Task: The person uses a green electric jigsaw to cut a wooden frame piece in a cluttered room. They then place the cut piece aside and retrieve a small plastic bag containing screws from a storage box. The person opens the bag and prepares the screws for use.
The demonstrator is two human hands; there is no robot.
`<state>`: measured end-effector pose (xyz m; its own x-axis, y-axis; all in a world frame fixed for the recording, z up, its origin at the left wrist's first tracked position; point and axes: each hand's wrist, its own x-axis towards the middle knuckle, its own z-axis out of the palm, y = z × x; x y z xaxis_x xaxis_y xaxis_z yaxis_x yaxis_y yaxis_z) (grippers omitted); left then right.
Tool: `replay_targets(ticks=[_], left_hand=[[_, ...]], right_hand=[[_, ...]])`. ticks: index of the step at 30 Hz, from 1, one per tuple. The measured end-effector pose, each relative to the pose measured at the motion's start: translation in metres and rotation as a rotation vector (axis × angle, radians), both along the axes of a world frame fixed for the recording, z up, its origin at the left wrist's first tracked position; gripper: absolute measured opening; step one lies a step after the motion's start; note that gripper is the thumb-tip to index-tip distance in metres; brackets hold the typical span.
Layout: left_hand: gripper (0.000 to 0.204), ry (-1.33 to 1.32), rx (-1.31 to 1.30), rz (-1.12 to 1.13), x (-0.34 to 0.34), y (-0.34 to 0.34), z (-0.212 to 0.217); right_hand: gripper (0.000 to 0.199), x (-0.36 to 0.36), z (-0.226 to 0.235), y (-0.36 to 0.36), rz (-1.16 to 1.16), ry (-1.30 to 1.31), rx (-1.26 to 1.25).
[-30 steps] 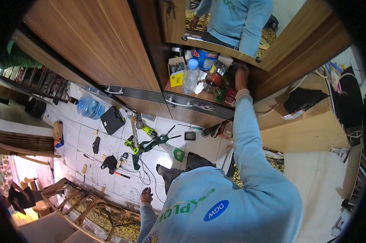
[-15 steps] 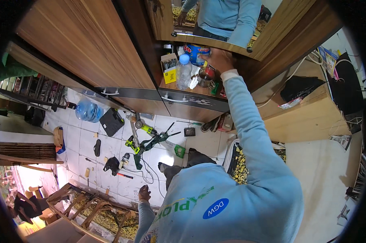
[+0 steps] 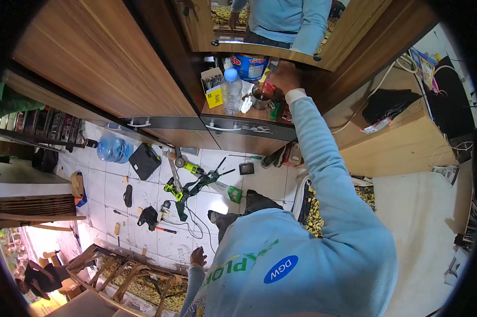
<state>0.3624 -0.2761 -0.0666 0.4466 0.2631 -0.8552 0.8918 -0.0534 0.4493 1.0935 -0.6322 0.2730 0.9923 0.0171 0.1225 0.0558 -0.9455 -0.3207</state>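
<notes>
My right hand [image 3: 285,77] reaches onto the cabinet shelf below the mirror. Its fingers are curled and partly hidden, close against a red object [image 3: 268,89] at the metal cup [image 3: 260,93]; what they grip cannot be made out. A clear plastic bottle [image 3: 231,96] with a blue cap stands left of the cup. Behind are a blue tin [image 3: 250,66] and, at the left, a yellow box [image 3: 214,96] of small packets. My left hand [image 3: 198,257] hangs low beside my body, fingers apart, holding nothing.
Power tools [image 3: 190,168], a green-handled saw [image 3: 234,194], a black case [image 3: 145,161] and a large blue water bottle [image 3: 113,148] lie on the tiled floor. A mirror [image 3: 272,26] overhangs the shelf. A wooden frame [image 3: 119,285] stands low at left.
My right hand has shifted slightly down and left with its fingers at the red object, which sits higher against them. The view has shifted slightly. My left hand has moved a little right.
</notes>
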Motion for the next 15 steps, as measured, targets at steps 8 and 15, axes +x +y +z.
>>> replay_targets(ticks=[8,15], left_hand=[[0.058,0.061,-0.036,0.443,0.051,0.02,0.035],[0.055,0.052,0.029,0.449,0.054,0.014,0.028]], right_hand=[[0.02,0.005,-0.03,-0.046,-0.161,-0.309,-0.045],[0.017,0.009,-0.043,-0.057,-0.314,-0.484,-0.222]])
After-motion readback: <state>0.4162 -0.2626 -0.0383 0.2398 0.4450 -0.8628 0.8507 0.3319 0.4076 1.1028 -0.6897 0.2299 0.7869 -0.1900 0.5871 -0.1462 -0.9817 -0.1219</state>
